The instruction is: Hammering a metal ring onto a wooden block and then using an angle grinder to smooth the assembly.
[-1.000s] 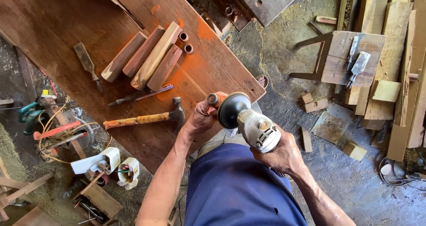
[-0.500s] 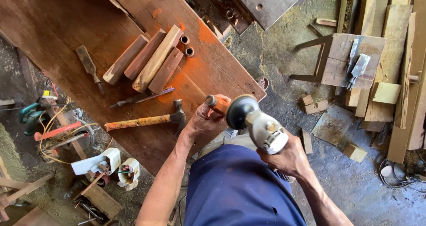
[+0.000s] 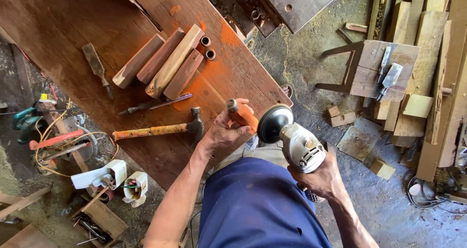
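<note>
My right hand (image 3: 321,180) grips the grey body of an angle grinder (image 3: 297,143), whose round disc (image 3: 274,123) faces left near the corner of a reddish wooden workbench (image 3: 73,24). My left hand (image 3: 223,130) holds a short orange-stained wooden piece (image 3: 242,114) up against the disc. A hammer (image 3: 160,129) with an orange-stained handle lies on the bench just left of my left hand. Orange dust marks the bench around it.
Several wooden blocks (image 3: 160,60) lie side by side on the bench, with two short tube pieces (image 3: 207,47), a chisel (image 3: 96,65) and a thin tool (image 3: 155,103). A small wooden stool (image 3: 377,70) and stacked planks (image 3: 428,82) stand right. Power tools and cables (image 3: 53,141) lie at left.
The grinder and both hands have shifted right and slightly down. My left hand now presses the orange piece closer to the disc.
</note>
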